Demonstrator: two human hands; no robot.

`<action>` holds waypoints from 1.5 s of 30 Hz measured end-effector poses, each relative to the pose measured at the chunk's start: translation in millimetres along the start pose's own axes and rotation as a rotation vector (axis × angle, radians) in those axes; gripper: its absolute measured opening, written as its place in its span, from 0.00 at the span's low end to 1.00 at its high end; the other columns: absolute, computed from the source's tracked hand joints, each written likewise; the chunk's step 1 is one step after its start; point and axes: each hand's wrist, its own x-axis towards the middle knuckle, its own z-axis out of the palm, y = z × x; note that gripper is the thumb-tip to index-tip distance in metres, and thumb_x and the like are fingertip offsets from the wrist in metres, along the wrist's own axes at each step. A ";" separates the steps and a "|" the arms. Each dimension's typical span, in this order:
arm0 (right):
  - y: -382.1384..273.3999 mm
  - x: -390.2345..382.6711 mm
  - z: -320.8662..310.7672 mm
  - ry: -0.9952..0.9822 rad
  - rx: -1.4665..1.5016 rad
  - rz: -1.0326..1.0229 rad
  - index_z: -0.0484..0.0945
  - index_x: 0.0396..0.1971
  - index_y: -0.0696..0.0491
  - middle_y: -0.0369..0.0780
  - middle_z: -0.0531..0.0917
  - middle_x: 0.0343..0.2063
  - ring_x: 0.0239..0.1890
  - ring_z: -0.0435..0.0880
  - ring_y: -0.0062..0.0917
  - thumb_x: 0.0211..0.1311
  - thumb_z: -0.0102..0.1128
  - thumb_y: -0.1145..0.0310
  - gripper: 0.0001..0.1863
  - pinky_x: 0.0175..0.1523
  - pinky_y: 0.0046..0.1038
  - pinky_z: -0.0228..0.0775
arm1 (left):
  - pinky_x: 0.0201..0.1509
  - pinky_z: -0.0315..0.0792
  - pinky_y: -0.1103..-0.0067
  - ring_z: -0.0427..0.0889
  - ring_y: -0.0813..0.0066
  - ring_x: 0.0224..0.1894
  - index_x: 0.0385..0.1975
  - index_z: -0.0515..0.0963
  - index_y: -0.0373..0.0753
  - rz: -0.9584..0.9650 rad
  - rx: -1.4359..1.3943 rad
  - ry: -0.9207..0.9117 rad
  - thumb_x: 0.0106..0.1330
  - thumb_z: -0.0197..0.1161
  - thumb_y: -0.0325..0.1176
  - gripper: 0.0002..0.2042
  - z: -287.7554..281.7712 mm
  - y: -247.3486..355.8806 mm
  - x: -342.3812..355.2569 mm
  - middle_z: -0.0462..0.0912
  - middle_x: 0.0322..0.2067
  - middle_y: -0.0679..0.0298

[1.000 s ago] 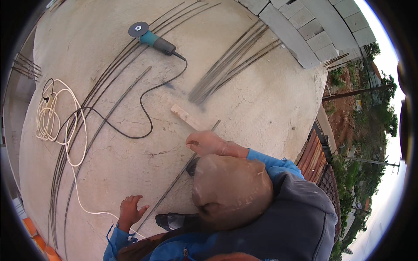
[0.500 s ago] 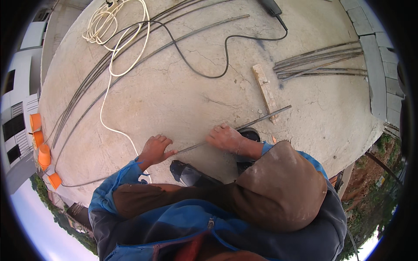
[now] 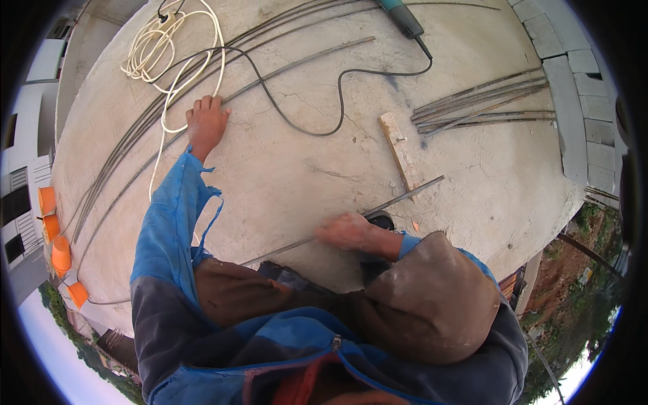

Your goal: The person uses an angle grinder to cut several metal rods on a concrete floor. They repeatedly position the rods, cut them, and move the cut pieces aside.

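Outdoors | cracked floor (image 3: 270,182), block wall (image 3: 568,118) right, orange tubs (image 3: 61,255) left | left hand (image 3: 207,126) at long bar (image 3: 337,47) on floor | right hand (image 3: 345,231) blurry by short bar (image 3: 405,195) | can't tell either grip

Can't make out the blurred fingers (image 3: 328,231) of the right hand (image 3: 352,231), nor any grip on the near rod (image 3: 410,194). Can't see the underside of the left hand (image 3: 208,125). Can't follow the white cable (image 3: 160,148) beneath the left sleeve (image 3: 169,226), nor the teal tool (image 3: 403,18) beyond the view's far edge.
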 end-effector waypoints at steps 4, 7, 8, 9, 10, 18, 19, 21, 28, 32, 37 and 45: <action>-7.1 -0.8 -7.3 -0.052 0.027 -0.014 0.78 0.50 0.48 0.45 0.87 0.43 0.48 0.92 0.47 0.81 0.55 0.55 0.13 0.50 0.49 0.85 | 0.63 0.64 0.54 0.79 0.61 0.60 0.52 0.82 0.46 0.005 0.047 -0.016 0.81 0.63 0.46 0.13 -2.2 -5.8 15.0 0.86 0.49 0.64; -7.3 -6.1 3.0 -0.019 0.021 -0.001 0.79 0.52 0.48 0.45 0.89 0.43 0.47 0.92 0.46 0.81 0.55 0.56 0.13 0.49 0.48 0.86 | 0.62 0.63 0.55 0.79 0.60 0.57 0.49 0.81 0.43 0.110 -0.010 -0.027 0.82 0.62 0.43 0.10 -11.1 -6.4 10.0 0.86 0.45 0.63; -10.6 -8.1 -3.5 -0.034 0.026 0.000 0.79 0.52 0.48 0.46 0.88 0.43 0.49 0.92 0.47 0.81 0.55 0.55 0.14 0.50 0.48 0.85 | 0.62 0.63 0.56 0.80 0.59 0.55 0.49 0.81 0.43 0.147 -0.031 -0.002 0.82 0.62 0.42 0.10 -9.0 -8.1 1.6 0.85 0.45 0.62; -13.4 -10.4 -10.3 -0.049 0.032 -0.001 0.78 0.52 0.49 0.47 0.87 0.43 0.50 0.91 0.48 0.81 0.56 0.53 0.15 0.52 0.48 0.84 | 0.62 0.63 0.56 0.80 0.58 0.54 0.49 0.80 0.42 0.183 -0.052 0.022 0.83 0.61 0.41 0.10 -7.7 -10.8 -6.1 0.85 0.44 0.61; -16.4 -13.5 -19.7 -0.067 0.035 -0.001 0.79 0.52 0.49 0.47 0.87 0.43 0.50 0.91 0.48 0.81 0.56 0.53 0.15 0.52 0.48 0.85 | 0.61 0.64 0.56 0.80 0.56 0.52 0.50 0.79 0.41 0.199 -0.114 0.003 0.83 0.61 0.40 0.10 -9.2 -11.0 -13.2 0.84 0.45 0.60; 0.0 -46.6 -37.6 -0.081 0.008 0.105 0.80 0.50 0.51 0.47 0.89 0.40 0.50 0.91 0.48 0.80 0.58 0.53 0.16 0.50 0.49 0.85 | 0.55 0.79 0.51 0.85 0.37 0.51 0.62 0.74 0.40 0.157 -0.609 -0.163 0.86 0.55 0.38 0.13 -32.7 66.2 -38.8 0.80 0.50 0.45; 2.3 -52.1 -29.7 -0.033 0.001 0.092 0.81 0.49 0.52 0.47 0.89 0.40 0.50 0.91 0.48 0.79 0.59 0.54 0.16 0.50 0.49 0.85 | 0.56 0.79 0.52 0.85 0.37 0.52 0.64 0.74 0.41 0.158 -0.622 -0.167 0.86 0.55 0.38 0.14 -36.4 73.3 -35.0 0.81 0.51 0.44; 4.4 -59.8 -15.6 0.068 -0.015 0.055 0.81 0.47 0.52 0.46 0.89 0.38 0.49 0.91 0.47 0.78 0.61 0.55 0.15 0.49 0.49 0.85 | 0.57 0.79 0.53 0.85 0.37 0.53 0.69 0.73 0.43 0.168 -0.618 -0.134 0.87 0.54 0.39 0.17 -36.9 70.6 -26.4 0.82 0.52 0.43; 13.9 -48.7 -84.4 0.606 -0.235 0.103 0.81 0.53 0.48 0.40 0.84 0.34 0.36 0.91 0.41 0.70 0.65 0.66 0.13 0.37 0.42 0.83 | 0.60 0.77 0.52 0.84 0.37 0.56 0.72 0.73 0.45 0.153 -0.554 -0.063 0.88 0.52 0.41 0.19 -32.9 35.7 0.3 0.85 0.52 0.42; 82.3 -6.2 -148.4 0.576 -0.425 0.389 0.79 0.59 0.44 0.43 0.87 0.38 0.39 0.92 0.43 0.71 0.63 0.68 0.18 0.40 0.44 0.84 | 0.61 0.76 0.52 0.84 0.37 0.57 0.72 0.73 0.45 0.170 -0.563 -0.090 0.88 0.52 0.42 0.19 -32.8 44.6 10.5 0.85 0.53 0.42; 107.5 0.3 -190.8 0.529 -0.355 0.523 0.79 0.49 0.49 0.48 0.91 0.34 0.42 0.94 0.47 0.72 0.66 0.62 0.12 0.45 0.49 0.83 | 0.61 0.76 0.53 0.84 0.37 0.57 0.69 0.75 0.43 0.155 -0.563 -0.090 0.88 0.52 0.42 0.18 -31.1 38.9 1.3 0.85 0.53 0.42; 98.0 -118.6 -284.8 1.476 -0.202 0.604 0.81 0.45 0.49 0.47 0.92 0.36 0.37 0.93 0.42 0.75 0.71 0.54 0.15 0.43 0.45 0.82 | 0.59 0.77 0.56 0.85 0.38 0.55 0.62 0.77 0.36 0.101 -0.576 -0.221 0.87 0.55 0.42 0.18 -41.3 50.6 -13.2 0.86 0.51 0.41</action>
